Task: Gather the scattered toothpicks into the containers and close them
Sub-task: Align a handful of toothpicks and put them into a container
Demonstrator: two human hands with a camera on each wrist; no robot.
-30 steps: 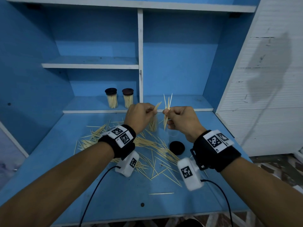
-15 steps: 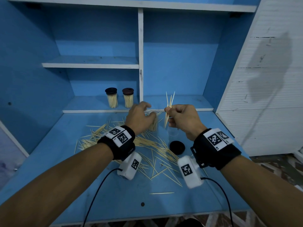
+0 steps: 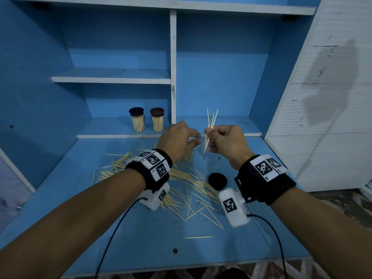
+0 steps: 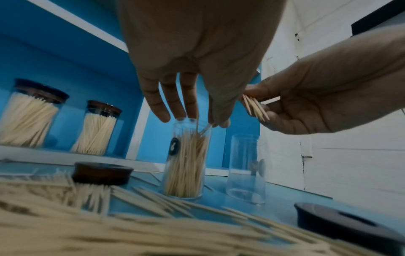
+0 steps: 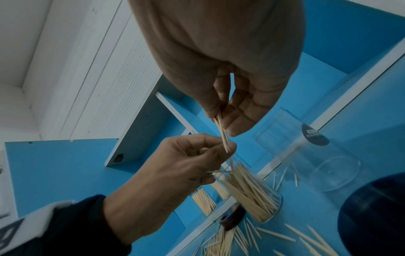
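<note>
Blue table [image 3: 141, 234] at lower frame carries scattered toothpicks [image 3: 193, 184]. Left hand [image 4: 192, 72] pinches a few into the half-filled jar [image 4: 186, 161] at centre; right hand [image 3: 227, 143] pinches a bundle [image 3: 210, 127]. Filling step; next, feed the bundle in.

A clear glass jar part-filled with toothpicks [image 4: 186, 162] stands upright, uncapped. Beside it, an empty clear glass jar [image 4: 246, 168] stands open. Pale wooden toothpicks [image 3: 187, 185] lie scattered across the blue surface, near a black round lid [image 3: 217, 180] lying flat.
</note>
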